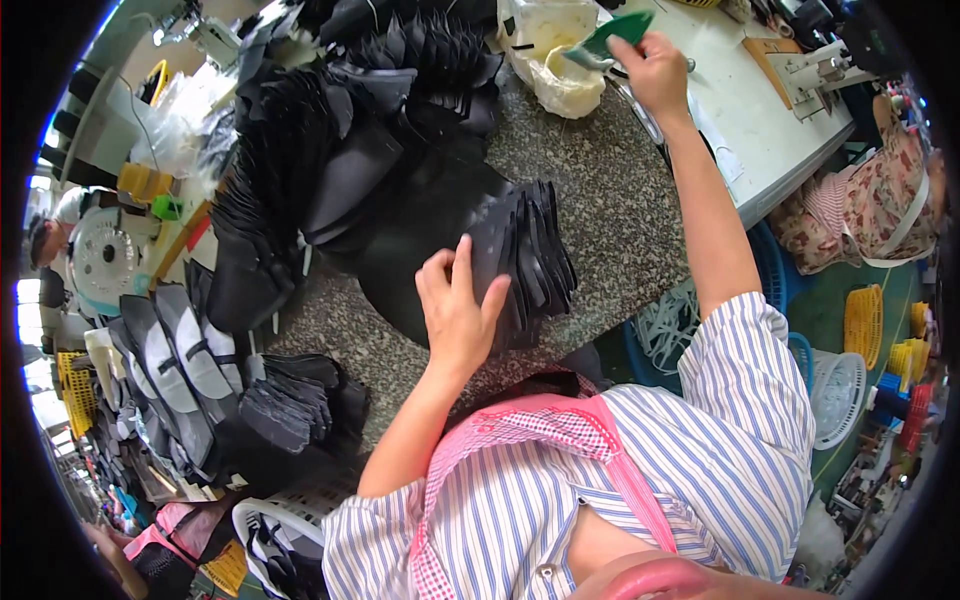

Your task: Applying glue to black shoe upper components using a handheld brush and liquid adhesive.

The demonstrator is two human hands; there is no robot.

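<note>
A green scraper (622, 33) is gripped between the thumb and fingers of the right hand (658, 78), at the far right of the stone slab (625, 205). Its lower end is held at a cream-coloured tub (568, 92) that is crusted with pale paste; whether the paste is touched cannot be told. The left hand (458, 315) is spread wide, with nothing clasped, and is laid at the left edge of a fanned stack of black pieces (535, 250), near the middle of the slab. Under that stack, a broad black sheet (400, 265) is spread toward the left. Farther left and at the far side, long rows of black cut pieces (275, 180) are heaped. At the near left, a smaller black bundle (290, 405) is set beside grey-and-white parts (180, 365). To the right, a white table (722, 110) is topped by a sewing machine (815, 72); below it, pale strips (668, 328) are held in a blue basket (634, 350). Beyond, a co-worker in a floral top (870, 205) is partly seen.
</note>
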